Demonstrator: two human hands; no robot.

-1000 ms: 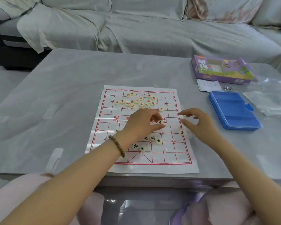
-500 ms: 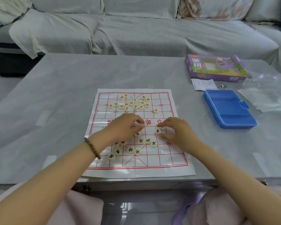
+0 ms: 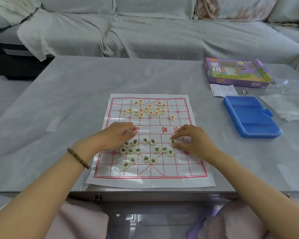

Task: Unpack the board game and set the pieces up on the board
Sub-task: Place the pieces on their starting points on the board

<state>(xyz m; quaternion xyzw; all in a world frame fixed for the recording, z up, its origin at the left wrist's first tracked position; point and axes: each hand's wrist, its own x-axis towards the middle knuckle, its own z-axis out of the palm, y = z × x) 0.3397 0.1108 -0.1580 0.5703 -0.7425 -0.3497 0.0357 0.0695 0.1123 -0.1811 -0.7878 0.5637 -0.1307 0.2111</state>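
A white paper board (image 3: 150, 176) with a red grid lies flat on the grey table. Several round white pieces with red characters (image 3: 146, 109) are bunched at its far side. More with black characters (image 3: 146, 150) are scattered on the near half. My left hand (image 3: 117, 135) lies palm down over the left black pieces, fingers fairly straight, hiding a few. My right hand (image 3: 190, 138) pinches one black-marked piece (image 3: 172, 141) between thumb and forefinger, the piece still on the board.
A blue plastic case (image 3: 251, 116) lies shut to the right of the board. Behind it sit the purple game box (image 3: 235, 73), a paper slip (image 3: 223, 89) and a clear plastic bag (image 3: 288, 102). A covered sofa (image 3: 145, 31) runs behind the table.
Both hands have come nearer on the board, onto the black pieces. My right hand moved in from the board's right edge and now pinches a piece. The camera tilted downward.
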